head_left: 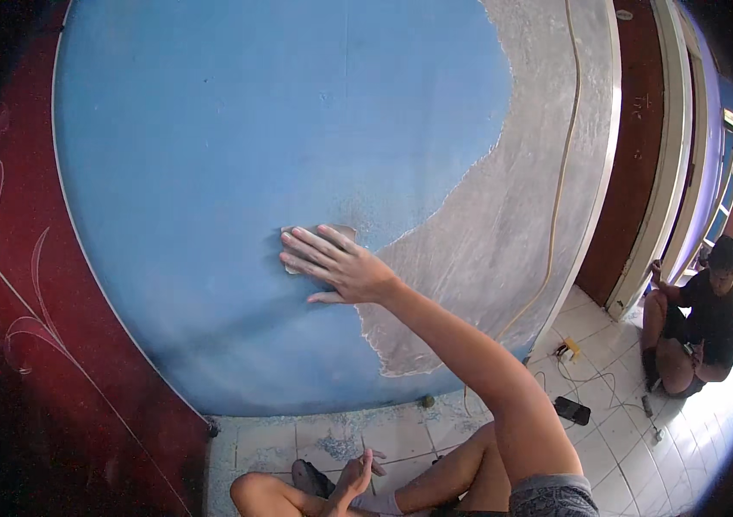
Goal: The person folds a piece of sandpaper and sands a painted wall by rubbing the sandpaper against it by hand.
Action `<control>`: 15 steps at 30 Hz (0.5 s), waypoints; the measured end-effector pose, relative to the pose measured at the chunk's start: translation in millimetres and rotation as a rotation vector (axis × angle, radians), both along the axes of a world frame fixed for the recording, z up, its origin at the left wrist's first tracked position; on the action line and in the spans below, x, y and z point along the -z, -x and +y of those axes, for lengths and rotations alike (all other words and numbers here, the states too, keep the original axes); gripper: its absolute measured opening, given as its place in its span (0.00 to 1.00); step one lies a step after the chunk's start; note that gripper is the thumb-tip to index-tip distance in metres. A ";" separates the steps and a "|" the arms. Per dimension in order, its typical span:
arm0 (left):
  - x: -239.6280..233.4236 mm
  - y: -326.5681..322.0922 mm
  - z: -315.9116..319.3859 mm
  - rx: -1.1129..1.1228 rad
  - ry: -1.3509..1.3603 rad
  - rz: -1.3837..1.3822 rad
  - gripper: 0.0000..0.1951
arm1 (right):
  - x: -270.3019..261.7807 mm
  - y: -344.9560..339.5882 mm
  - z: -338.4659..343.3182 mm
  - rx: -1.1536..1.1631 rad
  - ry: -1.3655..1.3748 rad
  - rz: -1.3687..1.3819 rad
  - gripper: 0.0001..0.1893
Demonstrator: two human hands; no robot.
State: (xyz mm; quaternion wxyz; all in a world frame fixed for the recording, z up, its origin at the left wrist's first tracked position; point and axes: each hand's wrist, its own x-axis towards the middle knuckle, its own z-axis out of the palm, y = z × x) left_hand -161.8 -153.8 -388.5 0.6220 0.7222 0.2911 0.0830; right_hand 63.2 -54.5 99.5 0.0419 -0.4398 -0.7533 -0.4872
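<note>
My right hand (340, 265) lies flat with spread fingers on a piece of sandpaper (344, 231), pressing it against a blue painted wall (224, 161). The paper's edges show above and left of the fingers. Right of the hand, the blue paint ends at a ragged edge, and bare grey plaster (470, 278) shows. Scuffed paint lies just above the hand. Low in the view, my left hand (359, 472) is held over my crossed legs, apart from the wall, with nothing visible in it.
Paint flakes (339, 446) lie on the white floor tiles. A beige cable (559, 213) hangs down the plaster. On the floor at right are a phone (572, 410), a yellow object (570, 349) and thin cords. Another person (705, 323) sits by a doorway, near a ladder (722, 207).
</note>
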 end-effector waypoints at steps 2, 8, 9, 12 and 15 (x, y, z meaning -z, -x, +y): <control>20.8 9.9 4.3 -0.006 0.067 -0.015 0.40 | -2.5 1.2 7.6 -0.032 0.037 0.000 0.47; -64.4 -7.0 -16.4 0.087 -0.114 0.087 0.38 | -28.5 -38.2 -22.1 0.210 -0.429 0.502 0.48; -69.1 -0.8 -15.0 0.065 -0.107 0.091 0.38 | -28.3 -30.7 -14.6 0.222 -0.524 0.600 0.47; -81.9 10.8 -15.5 0.007 -0.176 0.076 0.37 | 10.1 8.5 9.6 0.240 -0.493 0.614 0.47; -88.7 12.8 -16.2 0.012 -0.148 0.076 0.35 | 76.7 33.8 20.2 0.207 -0.257 0.445 0.46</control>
